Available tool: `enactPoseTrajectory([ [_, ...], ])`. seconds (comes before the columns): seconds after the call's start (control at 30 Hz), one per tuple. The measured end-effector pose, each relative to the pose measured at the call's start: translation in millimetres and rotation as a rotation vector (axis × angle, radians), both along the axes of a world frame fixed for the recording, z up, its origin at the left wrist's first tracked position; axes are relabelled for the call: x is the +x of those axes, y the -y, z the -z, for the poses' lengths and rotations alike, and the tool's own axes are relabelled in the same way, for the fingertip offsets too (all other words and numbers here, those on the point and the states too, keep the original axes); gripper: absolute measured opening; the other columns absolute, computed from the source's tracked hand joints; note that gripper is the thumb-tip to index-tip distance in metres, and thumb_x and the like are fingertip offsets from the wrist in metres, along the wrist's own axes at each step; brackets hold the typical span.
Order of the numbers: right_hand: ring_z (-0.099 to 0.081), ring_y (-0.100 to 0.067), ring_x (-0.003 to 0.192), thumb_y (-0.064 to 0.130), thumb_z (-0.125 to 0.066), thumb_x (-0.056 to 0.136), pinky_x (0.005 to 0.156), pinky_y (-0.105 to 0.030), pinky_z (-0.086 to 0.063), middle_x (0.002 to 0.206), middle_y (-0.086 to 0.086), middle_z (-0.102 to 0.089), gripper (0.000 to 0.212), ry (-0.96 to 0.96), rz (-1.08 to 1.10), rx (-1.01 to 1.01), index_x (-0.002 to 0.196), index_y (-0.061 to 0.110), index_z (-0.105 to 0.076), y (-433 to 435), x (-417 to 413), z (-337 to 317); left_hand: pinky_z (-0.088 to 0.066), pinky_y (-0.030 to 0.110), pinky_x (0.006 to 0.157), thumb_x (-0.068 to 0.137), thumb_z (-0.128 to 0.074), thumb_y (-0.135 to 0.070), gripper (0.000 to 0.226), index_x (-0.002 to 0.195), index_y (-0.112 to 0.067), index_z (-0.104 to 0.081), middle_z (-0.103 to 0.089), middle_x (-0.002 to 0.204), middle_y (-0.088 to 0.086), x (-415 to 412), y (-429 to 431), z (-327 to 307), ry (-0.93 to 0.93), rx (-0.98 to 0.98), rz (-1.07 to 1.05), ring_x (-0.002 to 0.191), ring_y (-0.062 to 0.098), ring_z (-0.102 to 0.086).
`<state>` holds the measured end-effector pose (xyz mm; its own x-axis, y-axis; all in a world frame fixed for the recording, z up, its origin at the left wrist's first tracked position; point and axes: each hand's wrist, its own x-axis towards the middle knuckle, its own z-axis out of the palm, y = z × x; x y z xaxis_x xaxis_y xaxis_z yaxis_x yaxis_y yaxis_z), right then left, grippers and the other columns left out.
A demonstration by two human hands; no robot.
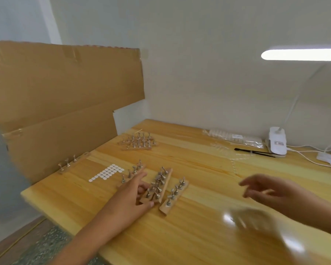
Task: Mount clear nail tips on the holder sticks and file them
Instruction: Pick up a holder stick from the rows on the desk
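wood table (180,238), white wall (199,77) | left grip (130,196) clamps holder strip (168,180) | right grip (271,190) apart

We see a pale wooden table (199,150) pushed into a corner of white wall (199,54). Along its left edge a big sheet of brown cardboard (65,83) stands upright, taped in places, its right side cut in a step. At the far right a lit lamp bar (302,54) hangs over the table – its white base (277,141) sits near the wall. White cables (310,157) trail from there across the wood toward a small white block (328,158). A thin black stick (254,151) lies just beside the base. Below the table's near-left corner we make out speckled grey floor (46,245).
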<state>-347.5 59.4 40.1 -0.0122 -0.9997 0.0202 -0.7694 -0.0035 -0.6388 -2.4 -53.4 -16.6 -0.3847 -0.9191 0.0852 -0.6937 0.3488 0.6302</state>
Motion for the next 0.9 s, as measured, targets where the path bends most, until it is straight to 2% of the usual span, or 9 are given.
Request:
enactPoseTrajectory([
  [0.1,-0.068,-0.002,0.082,0.022,-0.054,0.099,0.072,-0.015,-0.053,0.089,0.008,-0.075,0.016,0.081,-0.065,0.053,0.112,0.025,-0.064,75.2,41.2,-8.6,-0.041,0.004,0.078,0.085,-0.074,-0.038,0.08,0.149,-0.039,-0.027,-0.045,0.113,-0.032,2.2,1.7,3.2,-0.02,-0.022,-0.019,0.099,-0.007,-0.052],
  [0.2,-0.067,-0.008,0.082,0.033,-0.05,0.101,0.075,-0.02,-0.055,0.092,0.004,-0.072,0.025,0.049,-0.106,0.148,0.117,0.017,-0.06,135.0,89.2,1.0,-0.044,0.007,0.078,0.082,-0.077,-0.039,0.076,0.143,-0.044,-0.032,-0.05,0.11,-0.029,3.0,2.5,4.2,-0.05,-0.057,-0.036,0.096,-0.011,-0.051],
  [0.27,-0.063,-0.01,0.081,0.038,-0.051,0.1,0.078,-0.027,-0.053,0.089,0.007,-0.069,0.027,0.001,-0.113,0.183,0.114,0.017,-0.061,160.6,111.4,13.0,-0.046,0.01,0.081,0.081,-0.078,-0.038,0.074,0.139,-0.047,-0.033,-0.052,0.108,-0.027,2.9,3.6,2.3,-0.054,-0.062,-0.031,0.094,-0.01,-0.052],
  [0.33,-0.058,-0.007,0.077,0.034,-0.057,0.097,0.069,-0.023,-0.048,0.084,0.011,-0.063,0.021,-0.013,-0.125,0.163,0.106,0.017,-0.067,176.3,121.2,20.4,-0.048,0.014,0.085,0.08,-0.08,-0.036,0.071,0.133,-0.049,-0.035,-0.054,0.108,-0.025,3.3,5.2,-0.6,-0.054,-0.034,-0.027,0.091,-0.004,-0.056],
  [0.4,-0.055,-0.002,0.072,0.027,-0.062,0.095,0.061,-0.017,-0.042,0.08,0.014,-0.062,0.012,0.004,-0.139,0.167,0.097,0.019,-0.071,181.4,119.8,23.0,-0.051,0.016,0.085,0.078,-0.082,-0.031,0.065,0.128,-0.046,-0.044,-0.058,0.108,-0.019,5.7,6.9,-2.3,-0.099,0.03,-0.028,0.089,-0.001,-0.059],
  [0.5,-0.06,0.0,0.071,0.024,-0.065,0.093,0.062,-0.015,-0.044,0.083,0.012,-0.069,0.008,0.07,-0.164,0.166,0.09,0.025,-0.072,175.6,107.0,27.0,-0.052,0.015,0.081,0.076,-0.084,-0.02,0.058,0.124,-0.039,-0.057,-0.065,0.106,-0.008,11.1,6.1,-1.4,-0.194,0.136,-0.016,0.089,-0.002,-0.062],
  [0.63,-0.059,0.011,0.062,0.027,-0.066,0.093,0.054,-0.004,-0.04,0.081,0.014,-0.072,0.007,0.135,-0.157,0.105,0.088,0.029,-0.072,166.6,95.9,33.9,-0.053,0.017,0.083,0.077,-0.083,-0.025,0.057,0.121,-0.044,-0.054,-0.064,0.103,-0.013,8.2,1.8,0.8,-0.175,0.075,-0.059,0.092,-0.006,-0.06],
  [0.8,-0.058,0.01,0.059,0.026,-0.069,0.091,0.053,-0.005,-0.042,0.078,0.014,-0.07,0.007,0.171,-0.186,0.064,0.085,0.03,-0.071,164.5,105.2,36.9,-0.053,0.017,0.085,0.082,-0.078,-0.033,0.06,0.132,-0.04,-0.047,-0.058,0.103,-0.02,-5.3,3.6,-2.8,-0.07,-0.075,-0.125,0.088,-0.003,-0.06],
  [0.9,-0.059,0.01,0.061,0.029,-0.068,0.091,0.054,-0.006,-0.042,0.077,0.016,-0.07,0.006,0.196,-0.188,0.055,0.086,0.032,-0.072,162.1,105.9,39.1,-0.046,0.012,0.087,0.085,-0.072,-0.039,0.059,0.137,-0.041,-0.043,-0.045,0.11,-0.031,-8.0,0.9,-2.6,0.012,-0.15,-0.105,0.099,-0.004,-0.053],
])
